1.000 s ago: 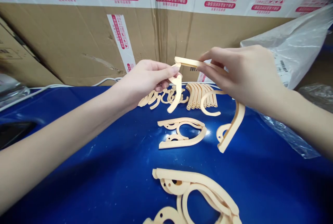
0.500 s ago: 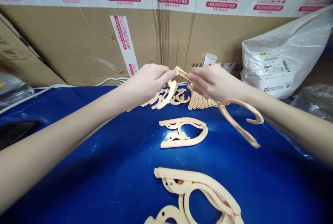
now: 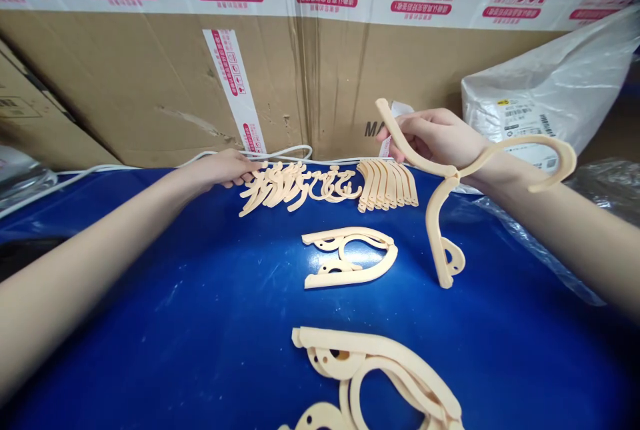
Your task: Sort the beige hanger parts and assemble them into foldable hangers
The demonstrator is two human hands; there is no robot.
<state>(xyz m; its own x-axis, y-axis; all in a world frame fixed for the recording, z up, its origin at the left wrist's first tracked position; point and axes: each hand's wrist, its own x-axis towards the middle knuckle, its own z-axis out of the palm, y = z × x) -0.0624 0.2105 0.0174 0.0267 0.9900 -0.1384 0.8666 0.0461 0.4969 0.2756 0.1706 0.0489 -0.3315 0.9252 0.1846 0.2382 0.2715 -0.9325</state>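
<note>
In my right hand (image 3: 445,140) is a partly assembled cream plastic folding hanger (image 3: 453,175), raised above the table. Its hook curves to the right past my wrist. One arm points up left beside my fingers; the other hangs down with a small notched piece at its end. My left hand (image 3: 227,169) is at the far left end of a pile of small curved hanger pieces (image 3: 277,183), fingertips closed on one at the edge. Loose hooks (image 3: 330,185) and a row of hanger arms (image 3: 387,185) lie right of that pile.
Two folded hangers lie on the blue tabletop (image 3: 200,323), one mid-table (image 3: 360,278) and one at the near edge (image 3: 400,343). Behind stand a taped cardboard box (image 3: 165,77) and a white cable (image 3: 295,150). A plastic-wrapped package (image 3: 530,103) sits at the right.
My left hand has left the hanger and moved left to the pile of small pieces. My right hand has shifted right and turned the hanger, so its hook and both arms show.
</note>
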